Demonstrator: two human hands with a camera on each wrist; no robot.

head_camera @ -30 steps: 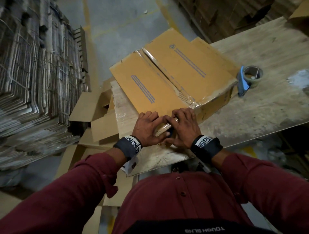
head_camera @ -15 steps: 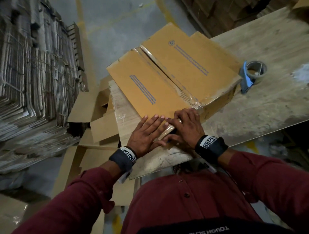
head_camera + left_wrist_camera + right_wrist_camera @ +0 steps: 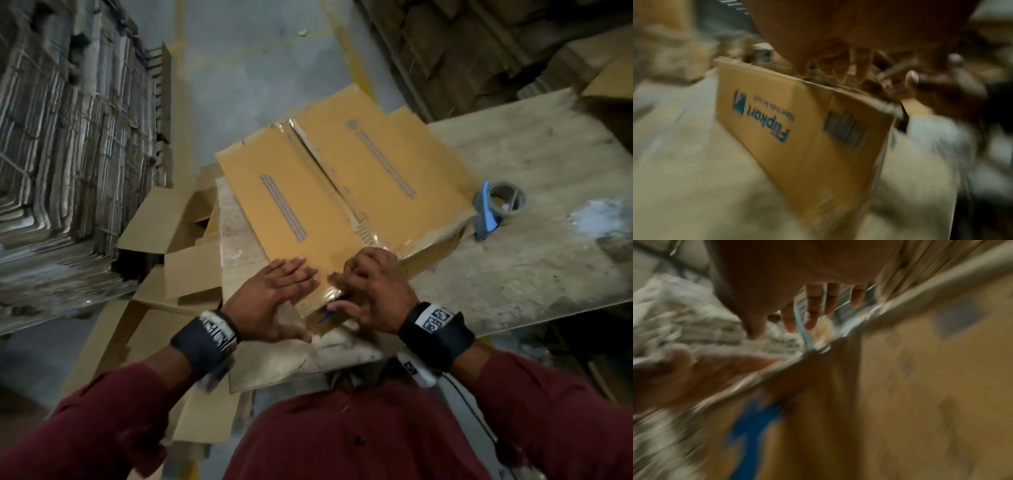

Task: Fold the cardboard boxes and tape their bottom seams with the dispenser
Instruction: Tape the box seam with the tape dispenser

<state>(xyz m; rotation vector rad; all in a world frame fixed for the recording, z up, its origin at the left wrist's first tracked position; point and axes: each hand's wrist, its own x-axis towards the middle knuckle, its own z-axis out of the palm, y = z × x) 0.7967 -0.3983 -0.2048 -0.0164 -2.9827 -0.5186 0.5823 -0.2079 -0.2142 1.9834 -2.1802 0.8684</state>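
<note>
1. The left hand (image 3: 274, 294), lower centre of the head view, was laid flat with straight fingers on the near end of the box (image 3: 329, 192).
2. The right hand (image 3: 373, 291), just beside it, was curled over the tape end (image 3: 330, 296) at the box's near edge; a firm pinch could not be confirmed.
3. The taped seam (image 3: 329, 181) was seen running from the hands toward the upper centre.
4. The dispenser (image 3: 496, 209) lay mid-right on the table (image 3: 534, 274), nearer the right hand.
</note>
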